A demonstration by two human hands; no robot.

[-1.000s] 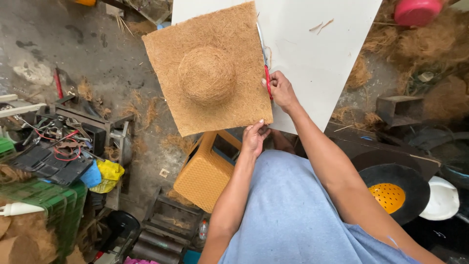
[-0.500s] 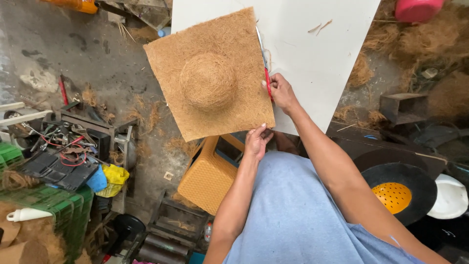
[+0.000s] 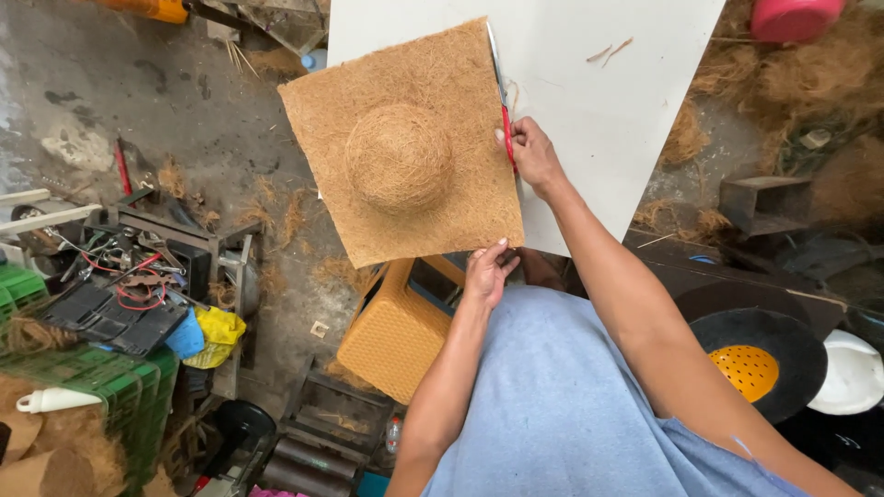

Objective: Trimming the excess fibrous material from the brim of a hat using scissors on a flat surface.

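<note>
Your view has shifted only slightly from half a second ago: both hands keep their places on the coir mat [image 3: 405, 147], and the mat itself has not moved on the white desk [image 3: 608, 101]. Your right hand [image 3: 532, 156] is clenched around red-handled scissors [image 3: 503, 110] whose blades run along the mat's right edge, while your left hand [image 3: 486, 272] pinches the mat's near corner, which hangs past the desk's front edge. Below that corner sits a woven yellow stool [image 3: 398, 333], and your blue shirt [image 3: 562, 405] fills the lower frame, blocking whatever lies beneath it. To the left, a green crate [image 3: 101, 377] carries a black tray of tangled wires [image 3: 115, 304] beside a yellow cloth [image 3: 214, 333]; to the right, a black round pan with an orange centre [image 3: 760, 364] rests next to a white bowl [image 3: 852, 373]. A pink tub [image 3: 794, 17] stands at the top right among loose fibre. The mat is a rough, roughly square sheet of tan fibre with a raised dome pressed in its middle, hat-like; whether the scissor blades are parted cannot quite be made out.
</note>
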